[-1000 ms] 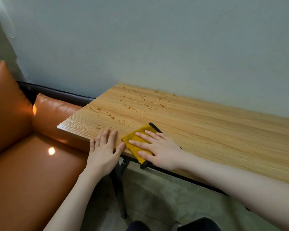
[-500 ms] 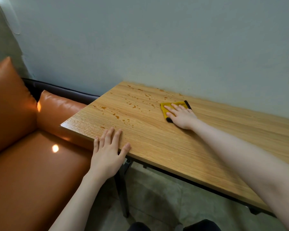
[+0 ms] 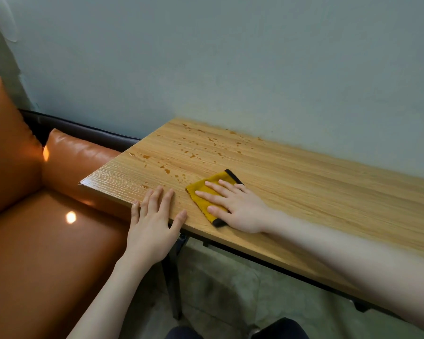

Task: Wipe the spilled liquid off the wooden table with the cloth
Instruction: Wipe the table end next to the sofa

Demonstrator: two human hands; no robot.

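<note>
Table (image 3: 304, 182) is light wood-grain with a slight sheen, cloth (image 3: 206, 192) looks like soft fuzzy fabric (black trim), sofa (image 3: 47, 241) is glossy leather.

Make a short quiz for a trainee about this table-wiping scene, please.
1. True or false: the right hand presses flat on the folded yellow cloth with black trim.
2. What does the left hand rest on: (a) orange leather sofa, (b) light wooden table edge, (c) cloth?
3. Fill in: brownish spilled droplets remain between the cloth and the ____.

Key: 1 true; 2 b; 3 wall.
</note>
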